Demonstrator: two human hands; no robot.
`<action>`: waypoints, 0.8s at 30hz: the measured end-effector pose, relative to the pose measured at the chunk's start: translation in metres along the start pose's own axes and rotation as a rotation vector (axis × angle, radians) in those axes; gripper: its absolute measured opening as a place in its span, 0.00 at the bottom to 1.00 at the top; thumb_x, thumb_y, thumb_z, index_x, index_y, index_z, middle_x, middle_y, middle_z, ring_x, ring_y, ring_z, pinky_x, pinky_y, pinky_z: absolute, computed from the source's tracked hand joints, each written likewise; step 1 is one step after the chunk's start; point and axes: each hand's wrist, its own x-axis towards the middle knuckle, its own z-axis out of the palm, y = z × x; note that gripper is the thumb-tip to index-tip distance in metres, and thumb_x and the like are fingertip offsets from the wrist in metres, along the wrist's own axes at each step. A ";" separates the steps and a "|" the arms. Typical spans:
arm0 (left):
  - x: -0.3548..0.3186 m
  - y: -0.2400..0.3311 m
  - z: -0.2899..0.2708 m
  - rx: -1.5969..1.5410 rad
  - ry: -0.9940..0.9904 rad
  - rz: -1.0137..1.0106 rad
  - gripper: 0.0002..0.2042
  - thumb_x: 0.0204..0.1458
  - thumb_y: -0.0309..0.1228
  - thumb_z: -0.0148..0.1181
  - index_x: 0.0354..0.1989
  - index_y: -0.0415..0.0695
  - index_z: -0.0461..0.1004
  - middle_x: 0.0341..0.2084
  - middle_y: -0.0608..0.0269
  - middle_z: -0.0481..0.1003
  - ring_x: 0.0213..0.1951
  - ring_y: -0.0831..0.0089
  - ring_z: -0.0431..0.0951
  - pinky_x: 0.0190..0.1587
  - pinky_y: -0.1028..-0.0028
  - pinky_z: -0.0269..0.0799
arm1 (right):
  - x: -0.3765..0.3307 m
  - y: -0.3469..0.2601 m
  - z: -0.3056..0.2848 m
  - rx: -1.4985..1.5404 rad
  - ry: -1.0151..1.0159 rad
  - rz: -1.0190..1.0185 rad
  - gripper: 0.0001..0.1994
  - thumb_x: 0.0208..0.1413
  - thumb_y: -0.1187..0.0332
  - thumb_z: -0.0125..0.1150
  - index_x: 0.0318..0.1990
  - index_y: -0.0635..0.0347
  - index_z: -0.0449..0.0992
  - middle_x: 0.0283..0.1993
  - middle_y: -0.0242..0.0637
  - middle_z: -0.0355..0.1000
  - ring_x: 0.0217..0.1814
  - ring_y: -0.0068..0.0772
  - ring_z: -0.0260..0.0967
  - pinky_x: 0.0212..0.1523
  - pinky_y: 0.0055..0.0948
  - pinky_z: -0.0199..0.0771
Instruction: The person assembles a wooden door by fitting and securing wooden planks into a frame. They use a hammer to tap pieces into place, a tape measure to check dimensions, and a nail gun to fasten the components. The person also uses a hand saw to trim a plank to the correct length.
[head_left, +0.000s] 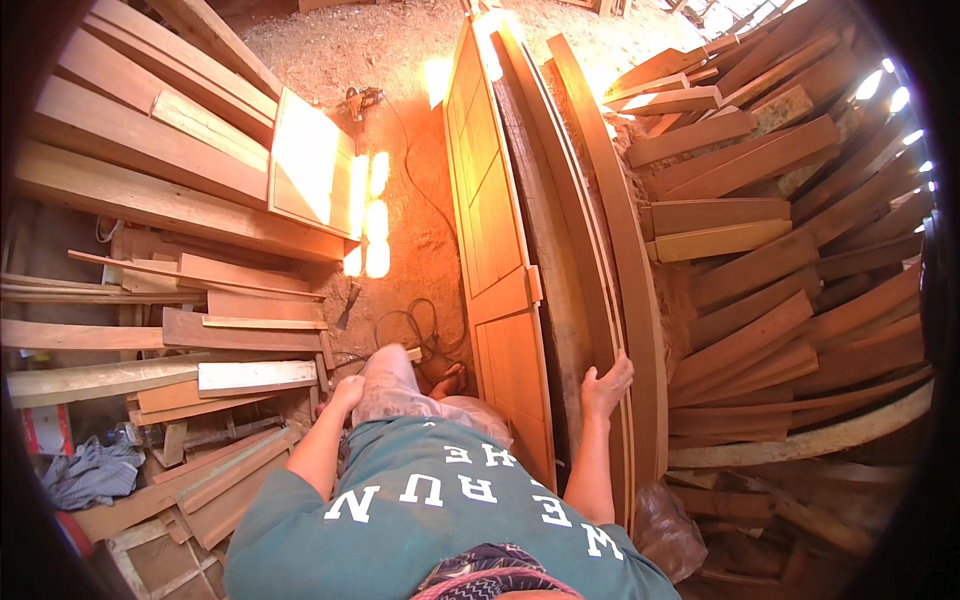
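My right hand (607, 386) is at the top edge of a long, thin wooden board (590, 250) that stands on edge, fingers curled over it and thumb apart. Left of that board, a panelled wooden door (497, 300) also stands on its long edge, a small wood block (534, 286) against its upper edge. Between them runs a greyish plank (537, 190). Beside my left thigh is my left hand (347, 392), closed; nothing shows in it, though its fingertips are turned from view.
Timber stacks (150, 180) fill the left side, with a panel (311, 165) leaning there. More planks (740, 210) lie at the right. A power tool (360, 102) and a loose cable (425, 318) are on the dirt floor. A crumpled cloth (95, 475) lies lower left.
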 end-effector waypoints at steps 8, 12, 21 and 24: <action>0.039 0.235 -0.026 0.001 0.036 0.187 0.24 0.55 0.39 0.61 0.56 0.35 0.76 0.54 0.46 0.78 0.56 0.59 0.78 0.60 0.67 0.70 | 0.056 0.066 0.007 -0.158 -0.465 0.462 0.37 0.49 0.61 0.69 0.67 0.56 0.62 0.63 0.50 0.69 0.68 0.52 0.63 0.66 0.59 0.61; 0.074 0.343 -0.010 0.009 -0.066 0.429 0.25 0.55 0.41 0.62 0.56 0.36 0.76 0.52 0.47 0.78 0.56 0.60 0.78 0.59 0.66 0.72 | 0.061 0.076 0.022 -0.159 -0.466 0.417 0.23 0.49 0.67 0.64 0.54 0.59 0.70 0.56 0.55 0.74 0.60 0.59 0.70 0.58 0.56 0.71; 0.149 0.509 0.105 -0.032 -0.605 0.605 0.23 0.56 0.40 0.62 0.56 0.37 0.76 0.47 0.50 0.81 0.48 0.62 0.81 0.53 0.68 0.75 | 0.055 0.091 0.037 -0.244 -0.462 0.513 0.17 0.49 0.74 0.58 0.49 0.63 0.72 0.47 0.61 0.76 0.53 0.65 0.73 0.54 0.55 0.74; 0.133 0.556 0.092 -0.100 -0.802 0.346 0.31 0.58 0.47 0.61 0.63 0.36 0.68 0.50 0.50 0.76 0.45 0.66 0.80 0.47 0.65 0.78 | 0.052 0.095 0.043 -0.256 -0.441 0.530 0.16 0.48 0.77 0.58 0.47 0.64 0.74 0.45 0.62 0.76 0.51 0.66 0.74 0.53 0.55 0.74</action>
